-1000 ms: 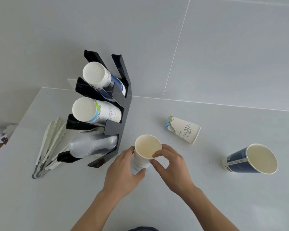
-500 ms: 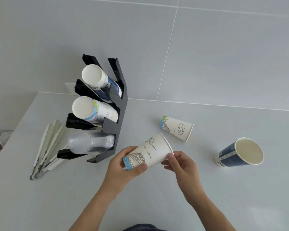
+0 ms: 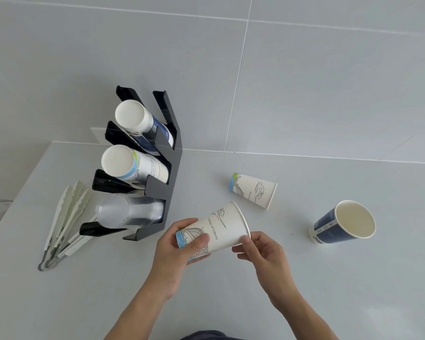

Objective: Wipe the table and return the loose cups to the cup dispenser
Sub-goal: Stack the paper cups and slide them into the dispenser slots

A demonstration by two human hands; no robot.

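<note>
A white paper cup (image 3: 217, 229) with line drawings and a blue base band lies tilted above the worktop (image 3: 329, 278), beside the black dispenser (image 3: 168, 168). The left hand (image 3: 179, 251) wraps its base; the right hand (image 3: 260, 251) pinches the rim with its fingers (image 3: 243, 241). The dispenser's three slots hold stacks: blue, white and clear cups.

Tongs (image 3: 66, 222): pale, lying flat on the surface at far left, tips pointing away.
Wall (image 3: 304, 82): grey tiles, thin white grout lines.
</note>
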